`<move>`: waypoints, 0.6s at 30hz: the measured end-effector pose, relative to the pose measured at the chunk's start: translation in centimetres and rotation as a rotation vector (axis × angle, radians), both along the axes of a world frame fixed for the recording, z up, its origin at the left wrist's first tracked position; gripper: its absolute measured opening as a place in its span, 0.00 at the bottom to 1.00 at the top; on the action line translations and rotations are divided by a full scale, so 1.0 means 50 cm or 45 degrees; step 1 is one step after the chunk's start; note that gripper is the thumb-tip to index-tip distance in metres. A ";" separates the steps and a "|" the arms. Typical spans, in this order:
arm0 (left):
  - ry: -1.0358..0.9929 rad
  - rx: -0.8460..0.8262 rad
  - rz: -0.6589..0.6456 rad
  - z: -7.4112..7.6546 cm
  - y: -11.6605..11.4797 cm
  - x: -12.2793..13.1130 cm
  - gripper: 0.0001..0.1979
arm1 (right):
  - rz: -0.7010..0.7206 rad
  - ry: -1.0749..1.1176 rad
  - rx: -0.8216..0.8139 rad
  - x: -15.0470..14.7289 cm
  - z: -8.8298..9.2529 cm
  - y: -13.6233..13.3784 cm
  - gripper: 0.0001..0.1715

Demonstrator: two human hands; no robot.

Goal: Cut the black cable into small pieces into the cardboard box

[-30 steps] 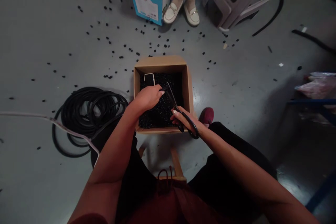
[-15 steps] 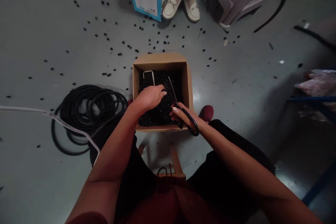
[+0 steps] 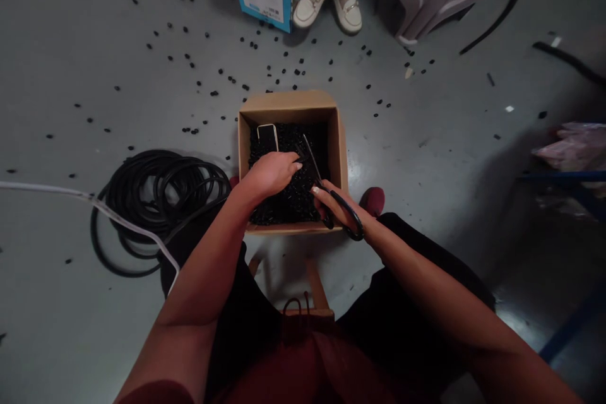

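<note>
The person held both hands over an open cardboard box [image 3: 288, 103] that stood on the grey floor [image 3: 416, 132]. The box was almost full of small black rubber pieces [image 3: 288, 202], and a smartphone [image 3: 267, 137] with a gold edge lay on top of them, near the far left corner.

The right hand [image 3: 338, 208] had a clenched grip on black-handled scissors [image 3: 318, 182]. Their loops were at the near right corner of the box, above the rim. From there the long axis of the scissors ran forward and to the left, so the thin blades pointed toward the far side of the box, above the pieces. The blades seemed nearly closed, but this was hard to see.

The left hand [image 3: 269, 175] lay palm down over the pieces, and its fingertips [image 3: 296, 167] were just beside the blades. I could not tell if this hand was closed on something, because the black pieces gave little contrast. It was the nearer hand to the smartphone.

To the left of the box lay a coil of black rubber hose [image 3: 156, 156], with a white cable [image 3: 108, 214] across it. Many loose black pieces [image 3: 220, 71] were scattered on the floor beyond the box, toward a co-worker's white shoes [image 3: 307, 6].
</note>
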State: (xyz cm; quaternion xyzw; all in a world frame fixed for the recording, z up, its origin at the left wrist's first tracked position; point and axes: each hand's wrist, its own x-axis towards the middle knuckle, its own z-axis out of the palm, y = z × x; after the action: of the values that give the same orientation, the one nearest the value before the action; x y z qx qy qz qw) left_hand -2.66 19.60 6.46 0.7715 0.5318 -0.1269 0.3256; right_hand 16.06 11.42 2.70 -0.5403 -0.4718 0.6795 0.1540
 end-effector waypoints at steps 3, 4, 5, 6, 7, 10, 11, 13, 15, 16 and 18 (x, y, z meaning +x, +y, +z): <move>0.002 -0.001 0.011 0.002 -0.001 0.001 0.19 | -0.064 0.001 0.012 -0.005 -0.013 -0.006 0.18; 0.003 0.002 0.012 0.000 -0.002 0.001 0.20 | -0.088 0.017 0.004 -0.008 -0.015 -0.008 0.17; 0.008 0.005 0.011 -0.002 -0.003 0.002 0.20 | -0.114 0.036 -0.016 -0.011 -0.017 -0.011 0.16; 0.017 0.007 0.008 -0.005 -0.004 0.003 0.20 | -0.142 0.052 -0.047 -0.014 -0.017 -0.014 0.15; 0.030 0.006 0.005 -0.008 -0.005 0.004 0.20 | -0.167 0.063 -0.080 -0.017 -0.016 -0.017 0.15; 0.068 -0.017 0.000 -0.014 -0.008 0.007 0.19 | -0.221 0.070 -0.145 -0.024 -0.009 -0.024 0.14; 0.075 -0.028 0.002 -0.014 -0.009 0.009 0.18 | -0.236 0.069 -0.152 -0.025 -0.008 -0.026 0.13; 0.089 -0.049 0.002 -0.012 -0.009 0.011 0.18 | -0.252 0.072 -0.159 -0.027 -0.008 -0.029 0.13; 0.113 -0.068 -0.006 -0.010 -0.009 0.014 0.18 | -0.263 0.078 -0.179 -0.027 -0.011 -0.033 0.13; 0.128 -0.078 -0.011 -0.009 -0.008 0.015 0.18 | -0.264 0.076 -0.188 -0.027 -0.013 -0.034 0.14; 0.154 -0.098 -0.024 -0.009 -0.007 0.016 0.18 | -0.260 0.061 -0.190 -0.026 -0.018 -0.038 0.14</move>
State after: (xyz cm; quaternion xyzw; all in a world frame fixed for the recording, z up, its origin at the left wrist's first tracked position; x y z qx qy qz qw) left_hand -1.87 19.26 6.00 0.7542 0.5380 -0.1966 0.3210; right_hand 14.75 9.51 1.81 -0.5789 -0.3586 0.7064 0.1930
